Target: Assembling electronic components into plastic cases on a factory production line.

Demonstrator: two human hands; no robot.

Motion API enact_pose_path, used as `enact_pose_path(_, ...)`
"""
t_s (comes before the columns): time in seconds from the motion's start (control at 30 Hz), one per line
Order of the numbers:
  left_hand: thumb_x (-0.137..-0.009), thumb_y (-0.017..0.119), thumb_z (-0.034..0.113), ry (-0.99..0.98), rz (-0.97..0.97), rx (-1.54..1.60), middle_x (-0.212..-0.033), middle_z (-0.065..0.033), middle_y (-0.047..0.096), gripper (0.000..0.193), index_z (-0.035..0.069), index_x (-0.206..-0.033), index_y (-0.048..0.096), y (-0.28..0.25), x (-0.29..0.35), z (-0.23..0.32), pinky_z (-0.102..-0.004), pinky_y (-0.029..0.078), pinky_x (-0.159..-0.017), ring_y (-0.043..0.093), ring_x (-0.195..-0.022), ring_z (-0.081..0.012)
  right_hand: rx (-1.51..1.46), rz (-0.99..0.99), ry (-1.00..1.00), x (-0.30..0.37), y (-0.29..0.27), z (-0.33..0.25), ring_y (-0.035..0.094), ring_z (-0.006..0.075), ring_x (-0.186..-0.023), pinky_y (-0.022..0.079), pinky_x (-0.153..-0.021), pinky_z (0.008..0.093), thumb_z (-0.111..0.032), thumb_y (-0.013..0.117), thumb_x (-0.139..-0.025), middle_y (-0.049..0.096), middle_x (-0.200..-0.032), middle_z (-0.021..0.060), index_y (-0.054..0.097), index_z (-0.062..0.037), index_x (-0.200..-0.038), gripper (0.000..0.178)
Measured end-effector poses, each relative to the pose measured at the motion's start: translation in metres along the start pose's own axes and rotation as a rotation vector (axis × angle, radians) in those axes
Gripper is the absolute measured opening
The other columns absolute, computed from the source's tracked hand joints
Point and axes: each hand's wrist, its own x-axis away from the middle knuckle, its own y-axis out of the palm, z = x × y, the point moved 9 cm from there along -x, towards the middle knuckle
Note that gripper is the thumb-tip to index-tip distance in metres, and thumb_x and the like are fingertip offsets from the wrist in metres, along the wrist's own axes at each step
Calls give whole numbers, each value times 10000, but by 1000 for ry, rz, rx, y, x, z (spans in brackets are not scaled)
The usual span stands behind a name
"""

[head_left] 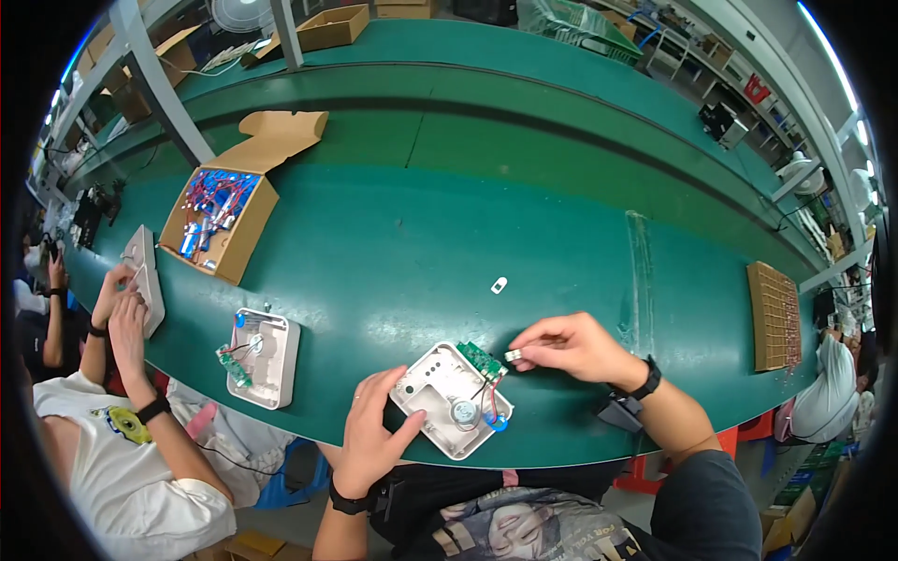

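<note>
Right hand point(572, 349) pinches a small white piece point(513, 355), just right of the green circuit board point(481, 360) — left hand point(372, 432), half-spread, touches the white housing's point(454, 378) left side; housing's long axis runs far-left to near-right

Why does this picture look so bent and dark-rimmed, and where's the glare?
Head view: the fisheye lens bows the green worktable and leaves a black rim; head view: pale glare spots its surface beyond the shallow white plastic casing, while a bluish-white strip light shines at upper right; head view: the small white piece in the right hand is too small to identify.
</note>
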Motion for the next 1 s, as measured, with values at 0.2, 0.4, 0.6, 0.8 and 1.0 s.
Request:
enact_pose_path(0.2, -861, 797, 91, 59, -2, -44, -1352, -191, 636, 569, 14, -1392, 606, 5, -8, 6, -436, 476, -1082, 592, -1269, -381, -56, -116, 0, -17, 23, -18, 750, 164, -985, 611, -904, 293, -86, 642, -1069, 767, -1109, 140, 692, 68, -1221, 222)
enact_pose_path(0.4, -835, 831, 71, 145, 133, -31, -1153, -148, 726, 360, 16, -1176, 729, -27, -20, 55, -394, 550, -939, 689, -1091, -325, -142, -144, 25, -27, 48, -24, 755, 188, -994, 620, -909, 317, -66, 597, -1086, 763, -1143, 178, 663, 73, -1237, 215)
enact_pose_path(0.6, -839, 829, 21, 179, 133, 131, -981, -112, 758, 163, 11, -992, 775, -18, -52, 71, -338, 580, -789, 735, -903, -248, -216, -182, -32, -36, 69, -29, 751, 194, -1014, 615, -920, 316, -67, 606, -1082, 761, -1147, 177, 661, 63, -1232, 206)
enact_pose_path(0.8, -856, 817, 24, -22, -46, 208, -1018, -119, 753, 121, 2, -969, 780, -16, -65, 48, -330, 573, -801, 725, -927, -240, 344, -43, -171, -29, 59, -56, 743, 203, -1002, 579, -892, 321, -118, 697, -1022, 771, -1101, 104, 748, -32, -1108, 132)
enact_pose_path(1.0, -837, 832, 93, 138, -275, -252, -1174, -100, 730, 119, 39, -938, 801, 2, -82, 50, -384, 543, -938, 666, -1131, -285, 694, 7, -676, -19, 38, -63, 705, 271, -1022, 569, -889, 385, -109, 778, -921, 741, -1148, 80, 774, -49, -1012, 110)
